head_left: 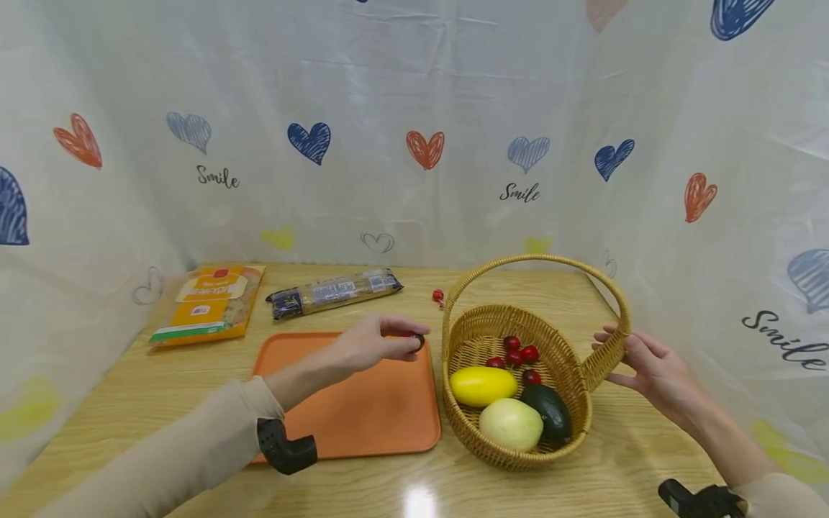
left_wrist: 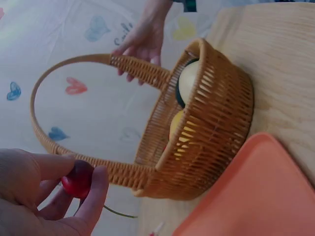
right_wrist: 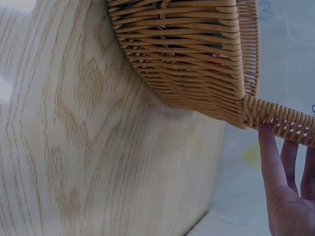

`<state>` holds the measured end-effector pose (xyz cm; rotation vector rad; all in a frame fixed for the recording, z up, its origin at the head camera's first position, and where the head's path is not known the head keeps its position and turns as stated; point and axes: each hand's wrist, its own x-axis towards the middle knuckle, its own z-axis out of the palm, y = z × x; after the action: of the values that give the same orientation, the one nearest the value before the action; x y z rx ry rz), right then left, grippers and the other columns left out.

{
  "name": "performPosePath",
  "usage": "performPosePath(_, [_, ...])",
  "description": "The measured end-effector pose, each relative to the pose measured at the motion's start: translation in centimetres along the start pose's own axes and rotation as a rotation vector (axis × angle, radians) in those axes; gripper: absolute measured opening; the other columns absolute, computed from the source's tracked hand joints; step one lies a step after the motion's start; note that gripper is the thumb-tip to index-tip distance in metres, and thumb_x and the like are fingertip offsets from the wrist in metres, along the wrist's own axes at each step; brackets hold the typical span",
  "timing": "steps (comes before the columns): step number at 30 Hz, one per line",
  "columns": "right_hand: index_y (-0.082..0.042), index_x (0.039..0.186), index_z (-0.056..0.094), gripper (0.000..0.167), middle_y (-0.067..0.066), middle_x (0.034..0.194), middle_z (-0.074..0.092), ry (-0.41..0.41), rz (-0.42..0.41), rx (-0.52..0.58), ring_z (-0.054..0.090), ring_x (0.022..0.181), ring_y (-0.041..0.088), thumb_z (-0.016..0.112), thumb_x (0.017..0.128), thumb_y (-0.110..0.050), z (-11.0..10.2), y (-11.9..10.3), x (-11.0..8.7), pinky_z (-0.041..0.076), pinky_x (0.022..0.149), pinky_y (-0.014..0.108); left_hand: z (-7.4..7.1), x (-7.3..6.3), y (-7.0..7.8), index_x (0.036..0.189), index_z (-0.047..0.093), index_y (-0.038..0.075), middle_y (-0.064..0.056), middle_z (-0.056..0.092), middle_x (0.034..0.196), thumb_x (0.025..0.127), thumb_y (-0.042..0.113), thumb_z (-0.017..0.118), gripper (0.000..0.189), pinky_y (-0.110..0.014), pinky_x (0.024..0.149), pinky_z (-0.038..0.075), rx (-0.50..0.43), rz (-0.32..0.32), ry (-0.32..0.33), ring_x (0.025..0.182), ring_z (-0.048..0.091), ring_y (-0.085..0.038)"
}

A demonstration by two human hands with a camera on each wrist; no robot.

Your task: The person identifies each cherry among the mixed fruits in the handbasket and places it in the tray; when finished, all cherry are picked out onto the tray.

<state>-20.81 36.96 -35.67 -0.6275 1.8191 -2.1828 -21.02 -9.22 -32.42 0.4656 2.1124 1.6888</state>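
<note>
My left hand (head_left: pixel 382 340) pinches a dark red cherry (left_wrist: pixel 78 180) between thumb and fingertips, its green stem trailing in the left wrist view. That hand hovers above the orange tray (head_left: pixel 363 424), left of a wicker basket (head_left: pixel 518 460). On the basket's right side, my right hand (head_left: pixel 660 370) holds the lower part of the tall handle (head_left: pixel 609 360), with fingers behind it. Inside lie several red cherries (head_left: pixel 514 357), a smooth yellow oval fruit (head_left: pixel 482 386), a pale green round one (head_left: pixel 512 424) and a dark green oval one (head_left: pixel 550 411).
An orange-and-clear food bag (head_left: pixel 210 302) lies at the back left, with a long clear packet (head_left: pixel 337 291) beside it. Behind the tray sits a small red item (head_left: pixel 438 296) with a thin stick. A printed curtain (head_left: pixel 363 201) surrounds the wooden table (head_left: pixel 116 417).
</note>
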Motion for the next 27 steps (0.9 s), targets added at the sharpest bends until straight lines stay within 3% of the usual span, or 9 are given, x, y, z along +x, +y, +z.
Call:
performPosePath(5, [-0.020,0.134,0.070,0.045,-0.005,0.129,0.072,0.001,-0.002,0.005,0.066,0.121,0.006,0.030,0.114,-0.010,0.0,-0.1,-0.2,0.062,0.089,0.034,-1.1,0.2,0.3,0.142,0.058,-0.007,-0.025,0.062,0.139,0.105,0.002,0.059,0.039,-0.037,0.098,0.059,-0.078,0.021,0.058,0.105,0.074,-0.018])
performPosePath(12, [-0.021,0.134,0.070,0.045,-0.004,0.128,0.072,0.010,0.000,0.012,0.066,0.121,0.006,0.031,0.114,-0.011,0.2,-0.2,-0.2,0.062,0.089,0.033,-1.4,1.5,-0.3,0.143,0.057,-0.009,-0.025,0.061,0.139,0.105,0.000,0.058,0.039,-0.036,0.098,0.059,-0.091,0.004,0.100,0.100,0.071,-0.011])
performPosePath(17, [-0.021,0.133,0.071,0.045,-0.004,0.127,0.073,0.016,0.001,0.021,0.066,0.120,0.006,0.031,0.114,-0.012,0.3,-0.2,-0.1,0.062,0.089,0.034,-1.5,2.8,-2.5,0.143,0.056,-0.009,-0.025,0.060,0.139,0.105,-0.001,0.057,0.039,-0.042,0.103,0.056,-0.128,-0.015,0.115,0.107,0.072,-0.017])
performPosePath(21, [-0.022,0.133,0.071,0.045,-0.005,0.127,0.073,0.020,-0.001,0.020,0.066,0.120,0.006,0.031,0.114,-0.012,0.4,-0.1,-0.2,0.062,0.089,0.034,-1.4,4.0,-4.6,0.142,0.056,-0.010,-0.029,0.057,0.142,0.105,-0.002,0.057,0.039,-0.049,0.106,0.052,-0.121,-0.024,0.132,0.120,0.068,-0.035])
performPosePath(24, [-0.023,0.133,0.070,0.044,-0.006,0.128,0.072,0.025,0.005,0.001,0.065,0.121,0.005,0.032,0.114,-0.012,0.5,-0.1,-0.3,0.062,0.089,0.033,-1.5,4.7,-6.1,0.141,0.057,-0.011,-0.031,0.056,0.143,0.104,-0.003,0.056,0.038,-0.046,0.103,0.055,-0.095,-0.026,0.154,0.126,0.063,-0.042])
performPosePath(27, [-0.023,0.133,0.070,0.044,-0.006,0.128,0.072,0.026,0.006,-0.007,0.065,0.120,0.004,0.032,0.114,-0.012,0.5,-0.2,-0.3,0.062,0.089,0.033,-1.6,5.2,-7.3,0.140,0.059,-0.010,-0.030,0.058,0.142,0.104,-0.002,0.058,0.037,-0.041,0.098,0.059,-0.035,-0.032,0.185,0.122,0.065,-0.040])
